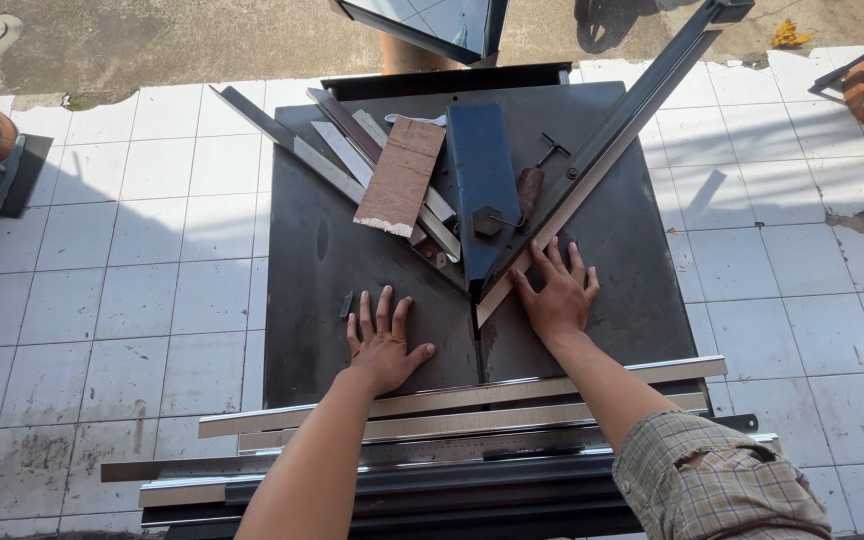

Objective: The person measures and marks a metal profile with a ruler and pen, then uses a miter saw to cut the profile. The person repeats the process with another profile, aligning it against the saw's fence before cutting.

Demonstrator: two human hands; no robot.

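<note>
Your left hand (pixel 384 343) lies flat on a matt dark steel table (pixel 312 300), scuffed and dusty. Your right hand (pixel 559 297) touches a brushed-metal angle bar (pixel 592 165). The blue plate (pixel 482 170) has worn paint. The brown board (pixel 402 175) is rough and torn-edged. Glossy white floor tiles (pixel 152 250), stained.

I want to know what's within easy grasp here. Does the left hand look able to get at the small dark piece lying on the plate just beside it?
Probably yes. The left hand lies flat and empty on the dark metal plate, and the small dark piece sits right by its fingertips with nothing between them.
</note>
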